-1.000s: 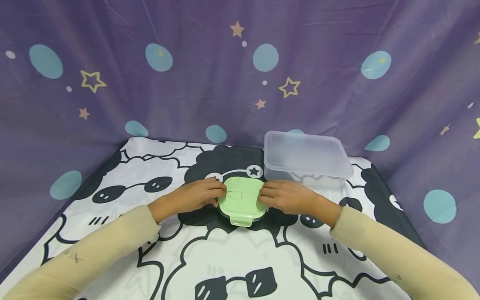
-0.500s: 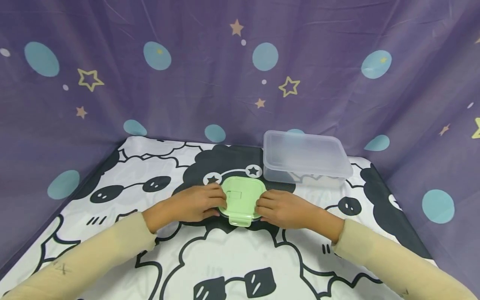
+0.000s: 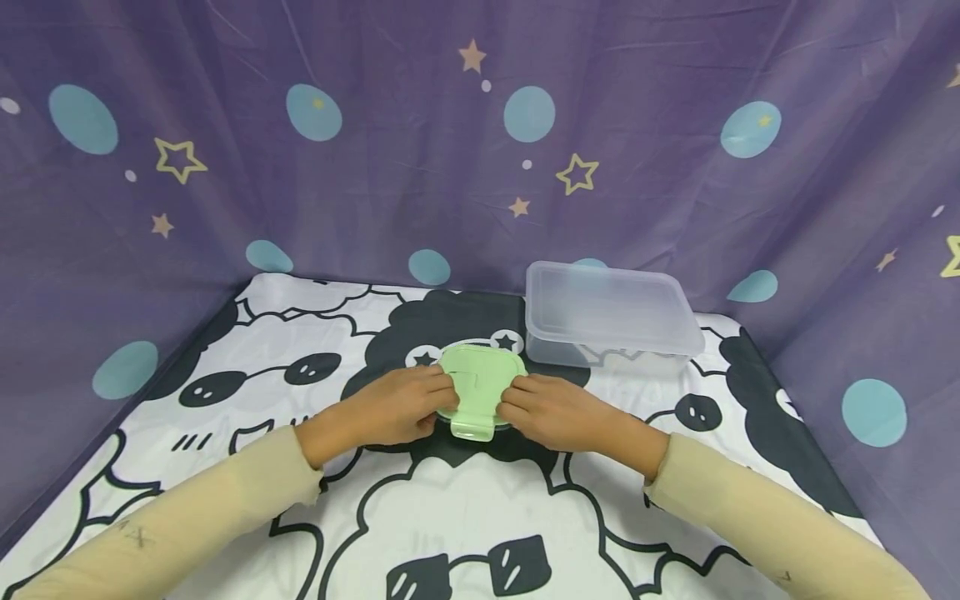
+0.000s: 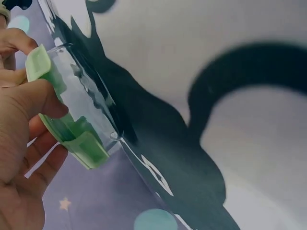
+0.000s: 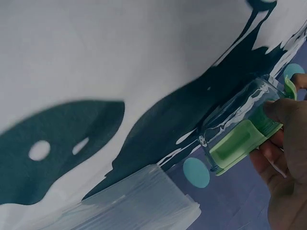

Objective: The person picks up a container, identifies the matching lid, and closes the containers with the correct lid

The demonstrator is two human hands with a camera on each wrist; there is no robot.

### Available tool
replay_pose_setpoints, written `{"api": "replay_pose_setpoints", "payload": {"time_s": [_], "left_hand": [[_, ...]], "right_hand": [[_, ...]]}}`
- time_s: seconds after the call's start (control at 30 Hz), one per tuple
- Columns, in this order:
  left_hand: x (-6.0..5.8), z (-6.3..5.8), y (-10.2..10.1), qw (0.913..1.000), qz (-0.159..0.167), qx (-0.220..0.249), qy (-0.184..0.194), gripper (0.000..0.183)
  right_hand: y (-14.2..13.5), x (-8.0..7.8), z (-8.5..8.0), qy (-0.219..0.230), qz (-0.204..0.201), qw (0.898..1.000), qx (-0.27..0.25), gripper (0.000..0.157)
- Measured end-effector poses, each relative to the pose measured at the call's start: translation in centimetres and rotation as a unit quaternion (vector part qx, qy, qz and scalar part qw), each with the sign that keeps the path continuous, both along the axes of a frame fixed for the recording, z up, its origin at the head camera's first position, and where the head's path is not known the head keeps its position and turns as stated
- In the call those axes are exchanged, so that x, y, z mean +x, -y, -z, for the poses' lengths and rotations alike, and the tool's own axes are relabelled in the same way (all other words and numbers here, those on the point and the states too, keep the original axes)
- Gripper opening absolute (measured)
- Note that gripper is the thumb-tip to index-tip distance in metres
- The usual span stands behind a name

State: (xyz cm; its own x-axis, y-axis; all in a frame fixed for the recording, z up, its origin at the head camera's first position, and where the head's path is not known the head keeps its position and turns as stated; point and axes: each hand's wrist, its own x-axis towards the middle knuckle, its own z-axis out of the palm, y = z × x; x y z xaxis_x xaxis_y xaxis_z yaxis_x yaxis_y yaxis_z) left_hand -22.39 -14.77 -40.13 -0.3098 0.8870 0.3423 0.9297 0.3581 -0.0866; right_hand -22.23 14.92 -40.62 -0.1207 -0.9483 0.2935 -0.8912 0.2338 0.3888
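A light green snap-on lid (image 3: pixel 487 371) sits over a square glass food container (image 4: pixel 86 91) in the middle of the table. My left hand (image 3: pixel 393 406) pinches the lid's left edge, and my right hand (image 3: pixel 558 408) grips its right edge. In the left wrist view the left thumb presses along the side while fingers reach round the lid. One clip flap (image 5: pixel 235 143) hangs down beside the glass wall, and another flap (image 5: pixel 290 87) stands outward. The front flap (image 3: pixel 472 427) faces me. Whether the lid is apart from the glass rim, I cannot tell.
A clear plastic storage box (image 3: pixel 611 321) with a frosted lid stands at the back right, close behind my right hand. The table wears a black-and-white cartoon cloth (image 3: pixel 465 508). A purple curtain (image 3: pixel 420 192) hangs along the back and sides.
The green lid has shifted slightly up and left in the head view, with its front flap higher. Both hands moved along with it and stay on its edges. The storage box has not moved.
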Motion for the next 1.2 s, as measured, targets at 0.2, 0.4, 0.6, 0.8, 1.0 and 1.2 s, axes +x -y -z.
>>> {"api": "replay_pose_setpoints", "payload": {"time_s": [0.2, 0.4, 0.6, 0.8, 1.0, 1.2], "left_hand": [[-2.2, 0.5, 0.8, 0.9983, -0.029, 0.033, 0.039, 0.034], [-4.7, 0.8, 1.3, 0.9948, -0.055, 0.059, 0.062, 0.038], [-7.0, 0.5, 1.1, 0.9918, -0.077, 0.070, 0.073, 0.036], [-9.7, 0.4, 0.8, 0.9870, -0.115, 0.066, 0.091, 0.036], [-11.5, 0.5, 0.6, 0.9792, -0.143, 0.082, 0.118, 0.034], [-12.1, 0.6, 0.5, 0.9736, -0.161, 0.099, 0.128, 0.032]], "right_hand": [[1.0, -1.8, -0.4, 0.007, 0.045, 0.999, 0.024, 0.015], [2.0, -4.1, -0.7, 0.037, 0.100, 0.993, 0.053, 0.022], [3.2, -5.8, -1.3, 0.038, 0.140, 0.988, 0.048, 0.014], [4.6, -7.7, -1.7, 0.040, 0.206, 0.975, 0.068, 0.014], [5.5, -9.2, -1.9, 0.069, 0.259, 0.961, 0.068, 0.017], [5.7, -9.8, -2.0, 0.090, 0.275, 0.956, 0.058, 0.021]]}}
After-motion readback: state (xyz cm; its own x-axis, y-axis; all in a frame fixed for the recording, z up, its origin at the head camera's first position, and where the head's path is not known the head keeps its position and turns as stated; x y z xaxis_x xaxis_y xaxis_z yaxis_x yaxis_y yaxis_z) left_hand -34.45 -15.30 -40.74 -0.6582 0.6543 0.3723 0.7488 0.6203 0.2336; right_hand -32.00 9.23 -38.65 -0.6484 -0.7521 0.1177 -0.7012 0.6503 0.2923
